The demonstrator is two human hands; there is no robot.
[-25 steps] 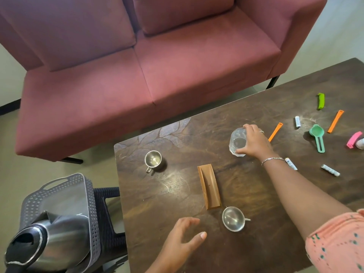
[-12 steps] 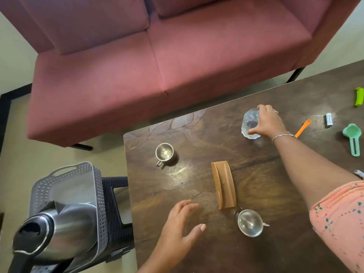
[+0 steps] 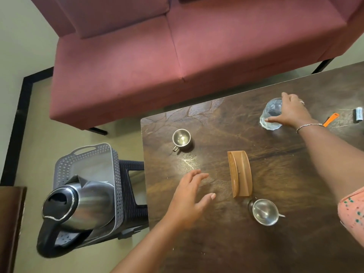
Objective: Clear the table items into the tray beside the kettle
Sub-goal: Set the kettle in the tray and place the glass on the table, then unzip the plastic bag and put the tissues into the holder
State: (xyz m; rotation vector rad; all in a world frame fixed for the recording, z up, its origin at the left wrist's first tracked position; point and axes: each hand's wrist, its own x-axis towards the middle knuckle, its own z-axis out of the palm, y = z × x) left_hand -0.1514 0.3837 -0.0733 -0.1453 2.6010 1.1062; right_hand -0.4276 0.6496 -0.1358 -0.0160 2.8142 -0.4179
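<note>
My right hand (image 3: pixel 291 112) grips a clear glass tumbler (image 3: pixel 270 115) standing on the dark wooden table (image 3: pixel 216 243) at the far right. My left hand (image 3: pixel 189 198) hovers flat and open over the table's near left part, holding nothing. Between the hands lie a small steel cup (image 3: pixel 181 138), a brown curved plastic piece (image 3: pixel 240 173) and a second steel cup (image 3: pixel 265 211). The grey perforated tray (image 3: pixel 116 174) sits on a black stool left of the table, with the steel kettle (image 3: pixel 78 205) standing in its near end.
An orange clip (image 3: pixel 331 119) and a small white tube (image 3: pixel 358 114) lie at the table's right edge. A pink sofa (image 3: pixel 177 46) runs along behind the table. A dark wooden furniture edge (image 3: pixel 11 223) shows at the lower left.
The view has swung left, so the tray and kettle sit closer to the middle. My right hand keeps its grip on the glass tumbler. My left hand stays spread over the table.
</note>
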